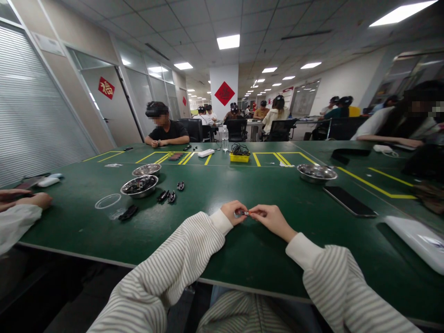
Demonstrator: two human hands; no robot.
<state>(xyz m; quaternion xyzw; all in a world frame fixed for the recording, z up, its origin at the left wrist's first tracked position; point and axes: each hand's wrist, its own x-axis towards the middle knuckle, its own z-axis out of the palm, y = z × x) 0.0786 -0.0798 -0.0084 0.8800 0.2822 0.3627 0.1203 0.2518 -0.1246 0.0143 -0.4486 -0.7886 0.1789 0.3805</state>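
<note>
Over the green table point(222, 263), my left hand point(233, 212) and my right hand point(270, 218) meet at their fingertips. Between them is a small dark and silvery part point(243, 213), too small to name. My left fingers are curled round it, and the right thumb and forefinger pinch its right end. Left of my hands lie several black plastic pieces point(171, 197). Beyond these stands a metal bowl point(139, 187) full of dark parts, with a second metal bowl point(147, 169) behind it.
A clear plastic cup point(113, 203) stands on the left. To the right are a metal bowl point(317, 173), a phone point(349, 201) and a white case point(416, 238). A yellow box of cables point(239, 157) and a bottle point(225, 138) stand ahead. Other people sit around.
</note>
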